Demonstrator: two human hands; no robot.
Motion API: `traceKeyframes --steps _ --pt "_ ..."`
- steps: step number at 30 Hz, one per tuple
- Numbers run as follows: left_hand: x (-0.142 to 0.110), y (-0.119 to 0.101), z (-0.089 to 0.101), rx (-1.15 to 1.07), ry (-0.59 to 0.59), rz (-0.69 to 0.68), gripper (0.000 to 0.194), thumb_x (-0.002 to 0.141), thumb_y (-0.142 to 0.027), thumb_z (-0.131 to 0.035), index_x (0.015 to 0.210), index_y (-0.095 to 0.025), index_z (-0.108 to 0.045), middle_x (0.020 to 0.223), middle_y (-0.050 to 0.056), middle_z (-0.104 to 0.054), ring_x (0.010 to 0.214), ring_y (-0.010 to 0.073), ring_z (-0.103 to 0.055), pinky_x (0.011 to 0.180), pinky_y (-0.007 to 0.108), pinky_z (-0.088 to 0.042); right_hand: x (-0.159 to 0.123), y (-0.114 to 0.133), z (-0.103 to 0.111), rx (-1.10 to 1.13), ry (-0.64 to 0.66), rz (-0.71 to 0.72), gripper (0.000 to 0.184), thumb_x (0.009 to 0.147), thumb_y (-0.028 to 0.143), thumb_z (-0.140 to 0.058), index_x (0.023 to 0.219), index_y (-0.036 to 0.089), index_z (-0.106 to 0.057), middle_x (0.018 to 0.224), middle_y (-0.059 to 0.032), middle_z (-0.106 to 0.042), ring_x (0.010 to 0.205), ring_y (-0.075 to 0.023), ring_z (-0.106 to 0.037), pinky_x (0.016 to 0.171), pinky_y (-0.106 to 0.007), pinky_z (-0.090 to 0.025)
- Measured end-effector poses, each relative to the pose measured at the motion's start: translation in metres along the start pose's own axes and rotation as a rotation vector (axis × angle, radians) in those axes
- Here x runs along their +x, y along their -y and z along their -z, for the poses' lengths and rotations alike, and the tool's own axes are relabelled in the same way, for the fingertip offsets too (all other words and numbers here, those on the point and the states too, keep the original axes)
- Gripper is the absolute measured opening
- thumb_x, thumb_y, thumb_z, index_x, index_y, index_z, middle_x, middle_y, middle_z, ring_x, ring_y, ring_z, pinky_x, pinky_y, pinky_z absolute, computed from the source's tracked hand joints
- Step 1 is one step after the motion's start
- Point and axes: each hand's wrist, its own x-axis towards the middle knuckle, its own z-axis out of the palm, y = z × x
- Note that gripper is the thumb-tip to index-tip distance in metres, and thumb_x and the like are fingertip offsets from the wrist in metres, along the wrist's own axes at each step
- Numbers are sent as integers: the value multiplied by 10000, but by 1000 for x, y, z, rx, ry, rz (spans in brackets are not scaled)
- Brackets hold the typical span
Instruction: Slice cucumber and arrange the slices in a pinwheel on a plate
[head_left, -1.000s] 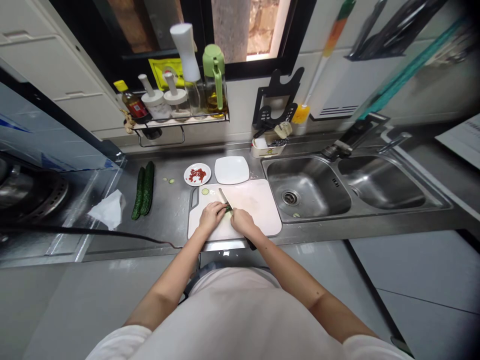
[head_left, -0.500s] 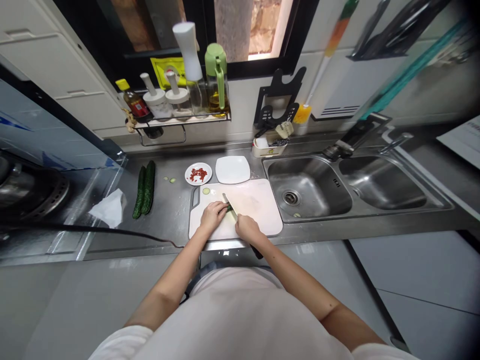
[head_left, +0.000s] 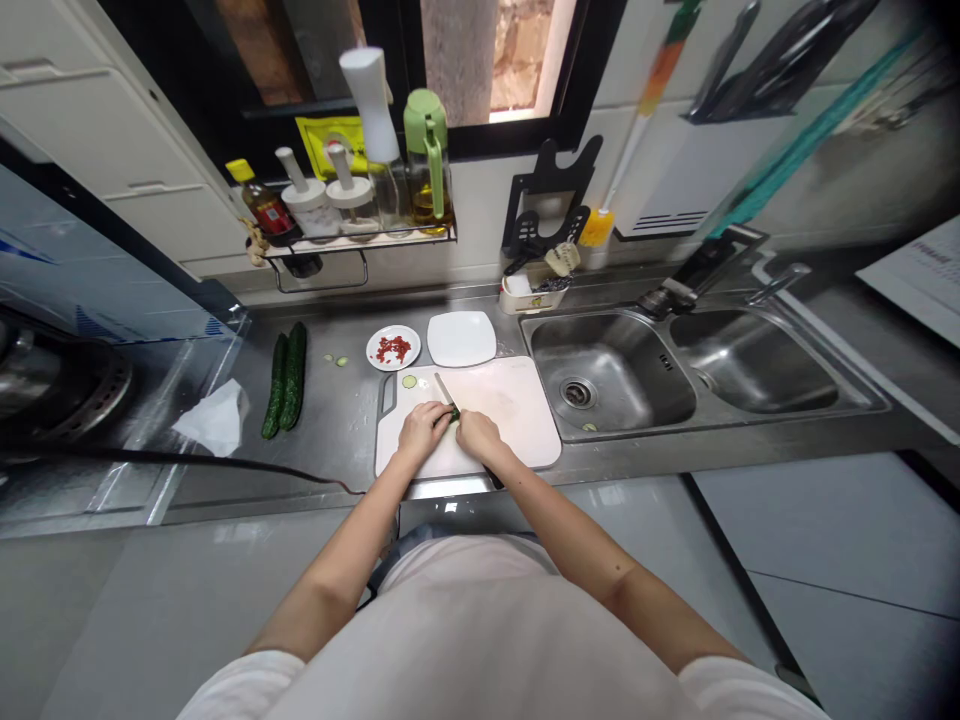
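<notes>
On the white cutting board, my left hand has its fingers closed on a green piece of cucumber, most of it hidden under the fingers. My right hand grips a kitchen knife, whose blade points away from me and lies close against the cucumber piece. The dark end of its handle shows below my right wrist. One pale cucumber slice rests near the board's far left corner.
Two whole cucumbers and a crumpled white tissue lie to the left. Behind the board stand a plate of chopped red bits and a white square plate. A double sink is at the right; a seasoning rack hangs above.
My right hand has shifted left with the knife, closer to my left hand. The blade's tip has moved slightly left too. The whole view has drifted a little.
</notes>
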Motion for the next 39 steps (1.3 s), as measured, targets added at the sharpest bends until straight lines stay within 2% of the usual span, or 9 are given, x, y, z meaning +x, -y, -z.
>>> traceKeyframes --steps 6,16,31,39 --pt "0 0 0 -7 -2 -5 192 913 -267 -553 1032 -240 -701 1040 45 -689 963 180 -612 879 325 -487 2 -2 -5 -3 -33 19 371 915 148 -395 1233 112 -582 1117 -176 -672 1089 -247 -626 845 -298 -458" --pt "1 -2 3 -11 5 2 193 915 -265 -551 1037 -235 -698 1020 45 -692 964 180 -614 871 325 -489 -20 -15 -15 -56 5 -9 322 907 156 -425 1168 117 -610 1077 -172 -684 1043 -241 -642 824 -293 -461" --pt "1 -1 2 -4 -5 -6 204 918 -270 -541 1043 -236 -698 1029 46 -690 966 185 -612 874 324 -487 0 -1 -5 -7 -18 2 347 921 161 -404 1204 114 -599 1144 -171 -665 1086 -239 -623 843 -287 -457" --pt "0 -1 1 -2 -8 -3 187 909 -261 -558 1030 -233 -698 1023 47 -689 961 183 -614 870 323 -488 -9 -5 -7 -41 -11 -7 354 907 145 -394 1195 117 -598 1119 -166 -675 1063 -242 -635 821 -295 -465"
